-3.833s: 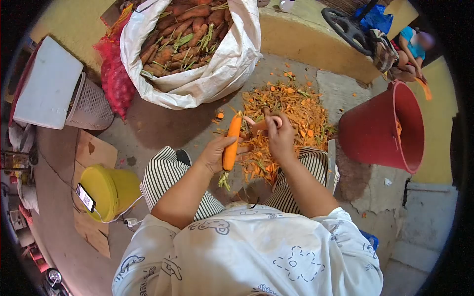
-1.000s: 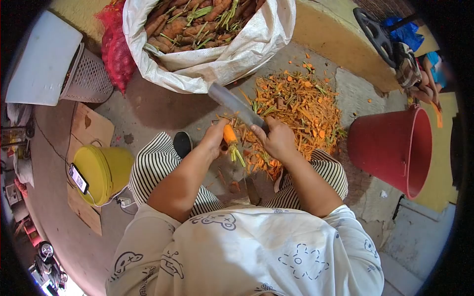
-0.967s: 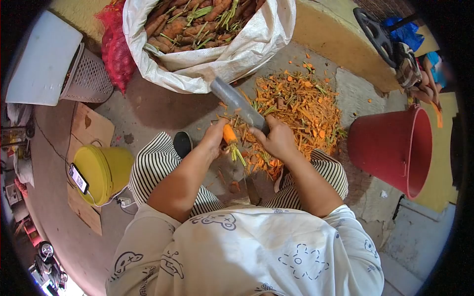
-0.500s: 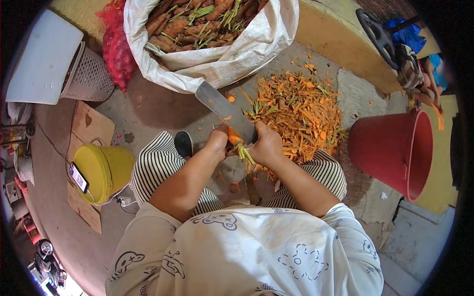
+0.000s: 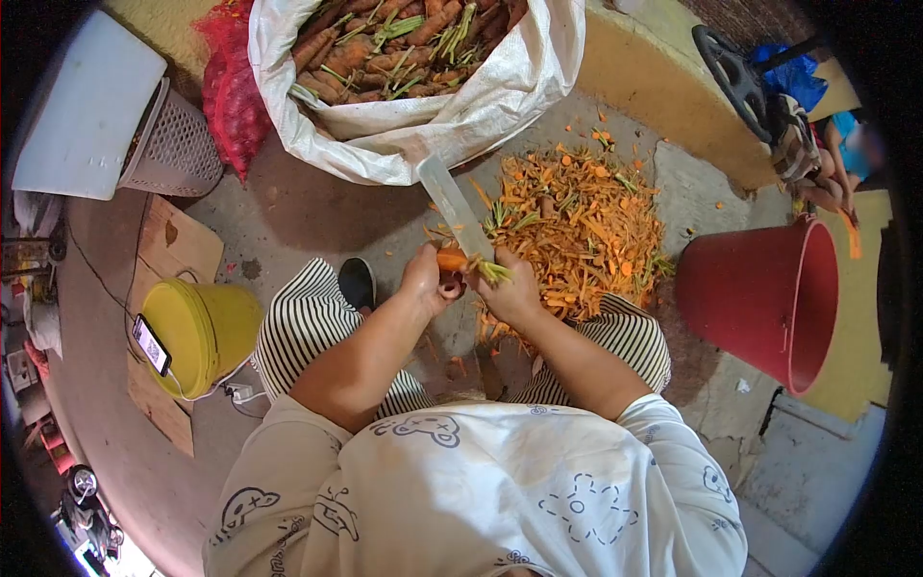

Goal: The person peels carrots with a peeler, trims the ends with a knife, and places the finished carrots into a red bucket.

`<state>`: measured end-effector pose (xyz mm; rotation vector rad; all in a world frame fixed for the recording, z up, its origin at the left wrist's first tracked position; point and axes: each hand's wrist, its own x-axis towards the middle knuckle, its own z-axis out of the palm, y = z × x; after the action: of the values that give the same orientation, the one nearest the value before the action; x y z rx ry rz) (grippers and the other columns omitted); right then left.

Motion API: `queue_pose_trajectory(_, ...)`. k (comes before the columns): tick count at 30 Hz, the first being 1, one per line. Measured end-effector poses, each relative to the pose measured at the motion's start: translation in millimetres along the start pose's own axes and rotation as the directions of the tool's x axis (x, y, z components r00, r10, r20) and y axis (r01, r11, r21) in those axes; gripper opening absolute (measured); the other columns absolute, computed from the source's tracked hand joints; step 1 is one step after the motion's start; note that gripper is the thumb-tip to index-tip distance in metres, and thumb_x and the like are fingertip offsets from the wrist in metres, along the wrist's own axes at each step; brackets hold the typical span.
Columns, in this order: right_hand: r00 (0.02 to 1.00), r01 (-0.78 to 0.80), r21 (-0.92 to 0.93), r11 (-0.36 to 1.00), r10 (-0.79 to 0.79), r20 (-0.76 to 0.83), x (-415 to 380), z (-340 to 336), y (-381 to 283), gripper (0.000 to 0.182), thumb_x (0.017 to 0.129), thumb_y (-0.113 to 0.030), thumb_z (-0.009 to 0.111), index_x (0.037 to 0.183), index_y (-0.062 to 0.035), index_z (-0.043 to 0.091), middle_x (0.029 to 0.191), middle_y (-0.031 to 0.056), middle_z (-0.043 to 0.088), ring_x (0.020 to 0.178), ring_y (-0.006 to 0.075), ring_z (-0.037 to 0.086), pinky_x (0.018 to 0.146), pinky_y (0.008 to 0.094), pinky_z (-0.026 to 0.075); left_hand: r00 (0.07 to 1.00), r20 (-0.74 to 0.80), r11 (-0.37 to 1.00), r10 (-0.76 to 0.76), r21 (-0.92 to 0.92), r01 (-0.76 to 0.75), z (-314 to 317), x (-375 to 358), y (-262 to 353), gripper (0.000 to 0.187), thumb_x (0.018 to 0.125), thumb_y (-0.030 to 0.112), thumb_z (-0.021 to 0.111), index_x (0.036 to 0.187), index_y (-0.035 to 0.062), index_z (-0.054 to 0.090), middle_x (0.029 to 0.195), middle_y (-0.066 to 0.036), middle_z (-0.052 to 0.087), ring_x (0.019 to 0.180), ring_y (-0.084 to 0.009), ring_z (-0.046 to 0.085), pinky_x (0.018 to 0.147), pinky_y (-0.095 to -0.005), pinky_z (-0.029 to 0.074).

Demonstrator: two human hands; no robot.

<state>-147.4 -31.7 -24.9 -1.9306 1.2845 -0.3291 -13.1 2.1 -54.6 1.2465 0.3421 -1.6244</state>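
Observation:
My left hand (image 5: 424,279) is closed around a carrot (image 5: 450,260), whose orange body shows between my hands. The green stem end (image 5: 492,270) of the carrot points toward my right hand (image 5: 511,288), which is closed on the handle of a broad knife (image 5: 452,204). The handle itself is hidden by the fingers. The blade slants up and to the left, its lower part crossing beside the stem end. A heap of carrot peelings (image 5: 577,226) lies on the floor just beyond my right hand.
A white sack (image 5: 385,144) of carrots stands ahead. On the left are a yellow bucket (image 5: 236,322) with a phone (image 5: 152,344), a grey basket (image 5: 178,149) and a red net bag (image 5: 234,106). A red bucket (image 5: 740,288) stands right; another person's hand (image 5: 829,192) is beyond.
The knife blade has swung to the right and more upright, now crossing by the carrot's stem end. The carrot has turned more level, and both hands have shifted slightly.

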Motion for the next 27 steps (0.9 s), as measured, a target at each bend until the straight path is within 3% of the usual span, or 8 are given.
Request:
queue_pose_trajectory(3, 0.978, -0.208, 0.135, 0.969, 0.203, 0.049, 1.0, 13.1, 11.0, 0.046, 0.07, -0.047, 0.056, 0.064, -0.0018, 0.049, 0.057, 0.0168, 0.053, 0.045, 0.031, 0.052, 0.045, 0.0376, 0.041, 0.999, 0.049, 1.0, 0.0, 0.02, -0.001, -6.8, 2.4, 9.3, 0.024, 0.085, 0.027, 0.037, 0.087, 0.0044, 0.044, 0.073, -0.007, 0.05, 0.057, -0.0162, 0.05, 0.043, -0.0295, 0.043)
queue_pose_trajectory(7, 0.674, -0.617, 0.754, 0.226, 0.646, 0.358, 1.3, -1.1, -3.1, 0.04, 0.072, -0.046, 0.055, 0.066, -0.0081, 0.045, 0.052, -0.0008, 0.039, 0.036, 0.0113, 0.034, 0.035, 0.0259, 0.029, 0.987, 0.012, 0.986, 0.16, 0.049, -0.16, -1.4, 1.4, 7.6, 0.025, 0.083, 0.028, 0.045, 0.089, 0.0032, 0.045, 0.078, -0.007, 0.052, 0.063, -0.0165, 0.052, 0.051, -0.0295, 0.044)
queue_pose_trajectory(15, 0.971, -0.182, 0.453, 0.873, 0.087, 0.223, -9.8, -14.3, -3.9, 0.042, 0.063, -0.015, 0.068, 0.096, 0.0004, 0.048, 0.082, 0.0056, 0.055, 0.073, 0.0143, 0.052, 0.068, 0.025, 0.041, 0.895, 0.278, 0.803, 0.35, 0.403, -0.439, 15.1, -26.9, 11.3, 0.03, 0.08, 0.031, 0.052, 0.084, 0.0006, 0.052, 0.073, -0.004, 0.053, 0.061, -0.0107, 0.05, 0.051, -0.024, 0.04)
queue_pose_trajectory(18, 0.975, -0.184, 0.56, 0.808, 0.077, 0.21, -26.2, -38.9, -7.3, 0.035, 0.065, -0.014, 0.064, 0.093, -0.0005, 0.048, 0.078, 0.0061, 0.054, 0.063, 0.0124, 0.051, 0.057, 0.0245, 0.043, 0.866, 0.439, 0.634, 0.239, 0.605, -0.482, 29.8, -50.3, 21.6, 0.031, 0.08, 0.03, 0.053, 0.081, -0.0009, 0.053, 0.069, -0.004, 0.052, 0.059, -0.0085, 0.048, 0.048, -0.022, 0.038)
queue_pose_trajectory(22, 0.869, -0.415, 0.893, 0.172, 0.365, 0.334, -55.1, -137.9, -9.9, 0.024, 0.065, -0.018, 0.059, 0.081, -0.0024, 0.048, 0.059, 0.0021, 0.045, 0.04, 0.0062, 0.036, 0.035, 0.0181, 0.03, 0.595, 0.651, 0.318, 0.472, 0.504, -0.803, 45.2, -78.5, 28.6, 0.031, 0.079, 0.03, 0.054, 0.088, 0.0003, 0.054, 0.074, -0.004, 0.05, 0.058, -0.0078, 0.047, 0.046, -0.0211, 0.037)
queue_pose_trajectory(25, 0.952, -0.015, 0.999, 0.049, 0.306, 0.0, -70.8, -231.8, 30.8, 0.021, 0.069, -0.021, 0.055, 0.08, -0.0049, 0.047, 0.06, 0.0005, 0.047, 0.04, 0.005, 0.036, 0.035, 0.0164, 0.031, 0.529, 0.592, 0.062, 0.608, 0.629, -0.775, 46.2, -68.8, 65.1, 0.03, 0.073, 0.027, 0.06, 0.085, 0.0, 0.056, 0.078, -0.01, 0.051, 0.069, -0.0175, 0.051, 0.062, -0.0284, 0.04)
queue_pose_trajectory(26, 0.833, 0.195, 0.929, 0.314, 0.447, -0.325, -80.8, -267.0, 49.2, 0.017, 0.072, -0.019, 0.052, 0.08, -0.0053, 0.047, 0.061, 0.001, 0.048, 0.041, 0.0051, 0.036, 0.035, 0.016, 0.031, 0.521, 0.567, 0.011, 0.638, 0.67, -0.742, 51.6, -71.3, 84.5, 0.031, 0.071, 0.027, 0.062, 0.084, -0.0005, 0.057, 0.079, -0.014, 0.052, 0.075, -0.0215, 0.052, 0.068, -0.0306, 0.041)
queue_pose_trajectory(27, 0.798, 0.305, 0.893, 0.331, 0.423, -0.429, -86.2, -303.4, 55.7, 0.016, 0.075, -0.019, 0.051, 0.081, -0.0053, 0.047, 0.062, 0.0027, 0.049, 0.042, 0.0057, 0.038, 0.036, 0.0171, 0.033, 0.47, 0.554, -0.115, 0.687, 0.722, -0.683, 55.9, -70.6, 104.6, 0.03, 0.07, 0.026, 0.062, 0.083, -0.0007, 0.057, 0.08, -0.015, 0.052, 0.075, -0.0243, 0.053, 0.068, -0.0325, 0.041)
